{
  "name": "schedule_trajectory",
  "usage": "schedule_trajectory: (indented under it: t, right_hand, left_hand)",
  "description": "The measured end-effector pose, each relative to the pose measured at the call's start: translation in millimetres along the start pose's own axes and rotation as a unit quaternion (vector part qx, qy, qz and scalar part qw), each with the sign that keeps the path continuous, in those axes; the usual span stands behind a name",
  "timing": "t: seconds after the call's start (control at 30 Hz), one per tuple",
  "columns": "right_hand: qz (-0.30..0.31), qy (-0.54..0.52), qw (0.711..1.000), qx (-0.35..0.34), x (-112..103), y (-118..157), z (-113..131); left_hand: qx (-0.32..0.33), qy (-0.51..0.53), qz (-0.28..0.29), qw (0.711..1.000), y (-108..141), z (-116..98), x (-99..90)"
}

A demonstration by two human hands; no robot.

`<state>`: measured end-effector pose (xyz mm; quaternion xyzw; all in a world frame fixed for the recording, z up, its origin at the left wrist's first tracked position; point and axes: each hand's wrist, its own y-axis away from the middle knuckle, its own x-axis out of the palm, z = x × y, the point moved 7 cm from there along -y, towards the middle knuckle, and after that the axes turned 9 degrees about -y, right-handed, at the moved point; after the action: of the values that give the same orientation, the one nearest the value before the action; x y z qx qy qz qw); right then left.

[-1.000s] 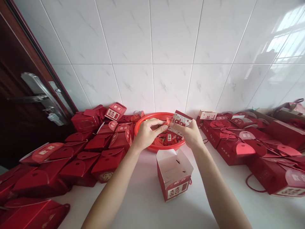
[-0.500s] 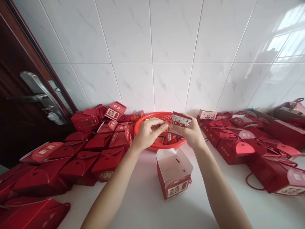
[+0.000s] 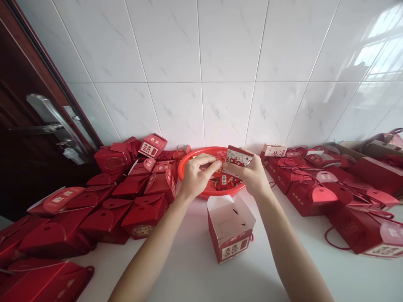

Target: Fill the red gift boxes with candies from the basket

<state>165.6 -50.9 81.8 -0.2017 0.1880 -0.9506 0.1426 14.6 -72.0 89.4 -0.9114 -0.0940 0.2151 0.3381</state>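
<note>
Both my hands are raised over a red plastic basket point(image 3: 185, 178) of small wrapped sweets point(image 3: 224, 180). My right hand point(image 3: 255, 176) is closed on a white and red printed sachet point(image 3: 238, 157), whose upper part sticks up above the fingers. My left hand point(image 3: 197, 175) is closed with thumb and forefinger together, just left of the right fingertips. Whatever it may pinch is too small or hidden to tell. Nearer to me, between my forearms, an uncovered red gift box point(image 3: 231, 235) stands upright with its white inside showing.
Closed red gift boxes point(image 3: 146, 214) crowd the left side of the white table point(image 3: 189, 268). More red boxes point(image 3: 311, 195) with cords stand on the right. Behind is a white tiled wall point(image 3: 226, 109); a dark door with a metal handle point(image 3: 52, 121) is at left.
My left fingertips have drawn slightly left, away from my right ones. The sachet remains in my right hand, and the open box stays put.
</note>
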Motion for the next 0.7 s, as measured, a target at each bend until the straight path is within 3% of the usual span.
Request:
schedule_trajectory:
  t: [0.1, 0.33, 0.7]
  right_hand:
    - [0.000, 0.005, 1.000, 0.003, 0, 0, 0]
    - [0.008, 0.022, 1.000, -0.003, -2, 0, 3]
    - [0.002, -0.008, 1.000, 0.006, 1, 3, 4]
  left_hand:
    - [-0.004, -0.003, -0.003, 1.000, 1, 1, 1.3]
    - [-0.034, 0.038, 0.064, 0.997, 1, 4, 8.4]
    - [-0.098, 0.157, -0.083, 0.979, 2, 18, -6.7]
